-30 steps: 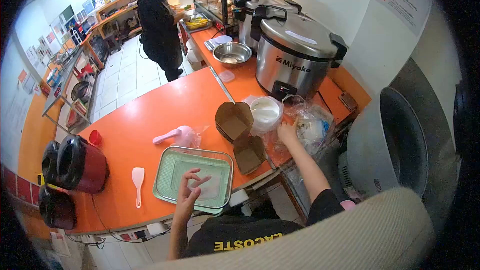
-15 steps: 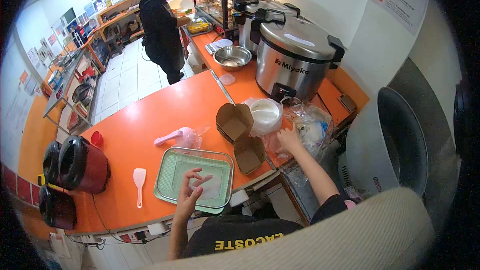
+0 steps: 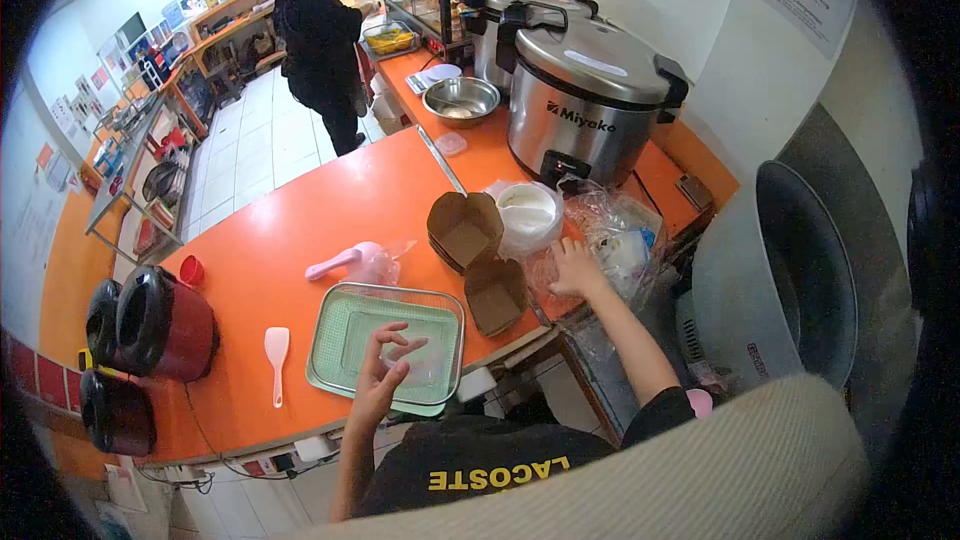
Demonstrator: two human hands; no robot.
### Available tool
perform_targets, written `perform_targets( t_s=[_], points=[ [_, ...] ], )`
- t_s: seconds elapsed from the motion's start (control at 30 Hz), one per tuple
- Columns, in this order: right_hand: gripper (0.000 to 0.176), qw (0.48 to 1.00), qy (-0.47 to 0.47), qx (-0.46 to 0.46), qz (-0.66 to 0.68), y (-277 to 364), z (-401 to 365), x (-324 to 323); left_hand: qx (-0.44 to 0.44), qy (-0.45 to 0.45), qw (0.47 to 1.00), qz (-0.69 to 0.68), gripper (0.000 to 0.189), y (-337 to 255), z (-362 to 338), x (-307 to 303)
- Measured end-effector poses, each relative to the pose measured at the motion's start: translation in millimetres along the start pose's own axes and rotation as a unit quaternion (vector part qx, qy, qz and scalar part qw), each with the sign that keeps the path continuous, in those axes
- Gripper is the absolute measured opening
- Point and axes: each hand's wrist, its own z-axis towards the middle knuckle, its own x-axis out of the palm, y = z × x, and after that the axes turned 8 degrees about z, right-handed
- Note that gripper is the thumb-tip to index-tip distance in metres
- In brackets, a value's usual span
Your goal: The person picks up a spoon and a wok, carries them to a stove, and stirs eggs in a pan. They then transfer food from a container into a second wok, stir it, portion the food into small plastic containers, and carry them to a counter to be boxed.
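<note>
Left hand (image 3: 374, 380) has fingers parted; can't tell whether right hand (image 3: 576, 270) grips plastic (image 3: 541, 274)

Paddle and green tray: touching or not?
Apart. The head view shows a strip of orange counter between the right edge of the paddle and the left rim of the green tray.
</note>
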Motion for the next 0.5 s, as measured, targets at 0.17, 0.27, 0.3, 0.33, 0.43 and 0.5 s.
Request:
perform_targets(
  t_s=[0.17,0.27,0.3,0.33,0.43,0.5],
  points=[
    [0.088,0.996,0.016,-0.025,-0.083,7.0,0.9,22.9,0.002,0.004,1.0,-0.011,0.038,3.3,1.3,1.4],
    [0.087,0.996,0.003,-0.063,-0.064,1.0,2.1,37.0,0.001,0.007,1.0,-0.001,0.038,5.0,1.5,0.0],
    [0.086,0.996,0.006,-0.069,-0.058,0.2,2.6,36.2,-0.006,0.006,1.0,-0.002,0.038,4.0,0.6,0.1],
    [0.085,0.996,0.008,-0.075,-0.052,-0.9,4.6,34.9,-0.014,0.005,1.0,-0.003,0.038,3.5,-0.3,0.0],
    [0.085,0.994,0.002,-0.093,-0.059,0.0,0.4,31.8,-0.01,-0.003,1.0,-0.013,0.039,5.0,-1.6,-0.1],
    [0.086,0.992,0.009,-0.096,-0.078,0.2,0.0,31.0,-0.01,-0.006,1.0,-0.01,0.039,3.8,-1.9,0.2]
  ],
)
